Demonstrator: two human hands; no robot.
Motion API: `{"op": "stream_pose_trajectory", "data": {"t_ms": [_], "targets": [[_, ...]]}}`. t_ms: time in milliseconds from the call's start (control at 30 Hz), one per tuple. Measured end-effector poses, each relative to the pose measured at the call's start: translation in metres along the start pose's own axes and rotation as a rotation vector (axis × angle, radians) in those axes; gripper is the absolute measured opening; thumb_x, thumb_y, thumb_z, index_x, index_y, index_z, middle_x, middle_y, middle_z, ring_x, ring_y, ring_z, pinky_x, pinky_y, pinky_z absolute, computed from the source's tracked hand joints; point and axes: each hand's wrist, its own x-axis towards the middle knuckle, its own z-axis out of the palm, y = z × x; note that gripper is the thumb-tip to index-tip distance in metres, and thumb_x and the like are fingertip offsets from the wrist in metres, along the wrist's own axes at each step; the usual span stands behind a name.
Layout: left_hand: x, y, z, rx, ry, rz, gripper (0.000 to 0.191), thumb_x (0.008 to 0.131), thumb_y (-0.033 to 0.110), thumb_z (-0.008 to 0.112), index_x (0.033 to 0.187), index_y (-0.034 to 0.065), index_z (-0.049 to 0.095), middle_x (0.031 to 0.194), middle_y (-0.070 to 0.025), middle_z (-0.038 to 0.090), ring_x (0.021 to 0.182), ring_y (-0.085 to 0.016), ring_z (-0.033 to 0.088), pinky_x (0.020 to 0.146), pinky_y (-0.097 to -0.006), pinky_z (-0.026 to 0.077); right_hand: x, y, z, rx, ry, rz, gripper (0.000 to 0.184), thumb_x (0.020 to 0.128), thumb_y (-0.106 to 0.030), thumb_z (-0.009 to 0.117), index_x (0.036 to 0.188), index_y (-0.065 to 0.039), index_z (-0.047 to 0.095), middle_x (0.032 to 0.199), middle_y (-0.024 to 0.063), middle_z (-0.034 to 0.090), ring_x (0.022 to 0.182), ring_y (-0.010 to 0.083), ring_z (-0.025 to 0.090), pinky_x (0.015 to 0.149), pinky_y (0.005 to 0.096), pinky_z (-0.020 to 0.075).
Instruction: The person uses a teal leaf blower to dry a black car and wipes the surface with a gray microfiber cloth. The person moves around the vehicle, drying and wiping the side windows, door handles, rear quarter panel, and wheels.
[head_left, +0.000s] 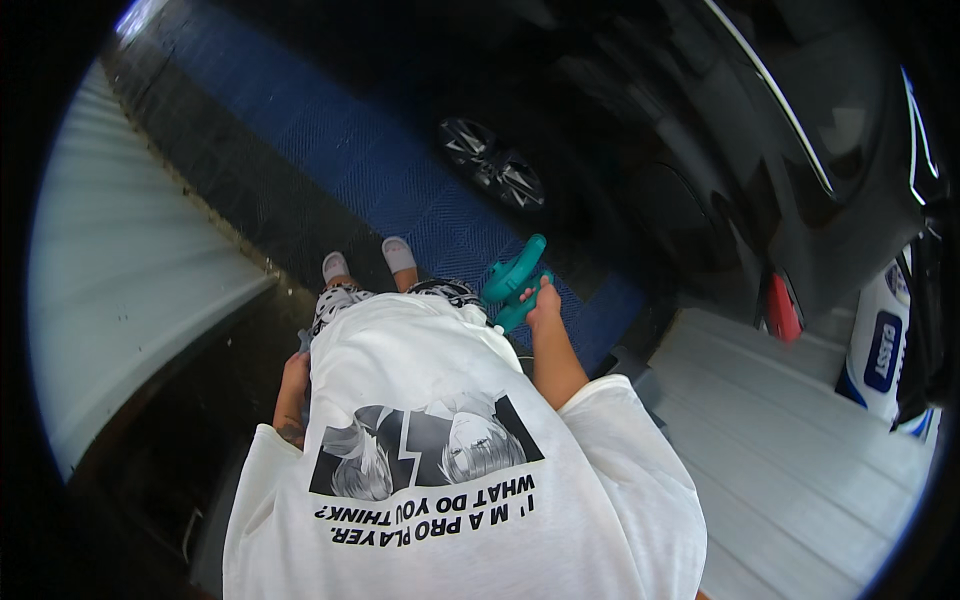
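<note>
On the right, my right hand (546, 300) grips a teal plastic tool (517, 274) with a curved upper part and a handle. The tool is beside my right thigh, over the blue floor tiles. My left hand (298, 367) hangs low at my left side, partly hidden by my white shirt. Its fingers are curled round a grey-blue item (304, 340), of which only small parts show, so its kind cannot be told. Below me are my feet in pale slide sandals (398, 255).
A dark car (675, 112) stands on the right, with a silver-spoked wheel (491, 163) and a red tail light (784, 309). Blue and black ribbed tiles (337, 157) cover the floor. A pale panel (142, 277) rises at left. A white printed container (881, 345) is at far right.
</note>
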Motion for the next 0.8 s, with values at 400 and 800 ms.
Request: {"op": "stream_pose_trajectory", "data": {"t_ms": [400, 800], "targets": [[0.073, -0.005, -0.092, -0.171, 0.041, -0.106, 0.043, 0.102, 0.029, 0.061, 0.128, -0.0032, 0.070, 0.118, -0.0141, 0.076, 0.106, -0.023, 0.071, 0.096, -0.0350, 0.052, -0.074, 0.054, 0.018, 0.039, 0.049, -0.174, 0.033, 0.105, -0.032, 0.068, 0.101, 0.000, 0.063, 0.084, 0.0080, 0.058, 0.065, 0.0195, 0.059, 0.054, 0.0366, 0.0526], [0.036, -0.020, -0.144, -0.159, 0.240, -0.221, 0.037, 0.102, 0.027, 0.060, 0.122, -0.0015, 0.071, 0.110, -0.0123, 0.076, 0.099, -0.021, 0.070, 0.090, -0.0361, 0.052, -0.110, 0.052, 0.103, -0.076, -0.052, -0.200, 0.035, 0.104, -0.032, 0.070, 0.101, 0.002, 0.063, 0.083, 0.0081, 0.059, 0.065, 0.0188, 0.060, 0.055, 0.0365, 0.0535]]}}
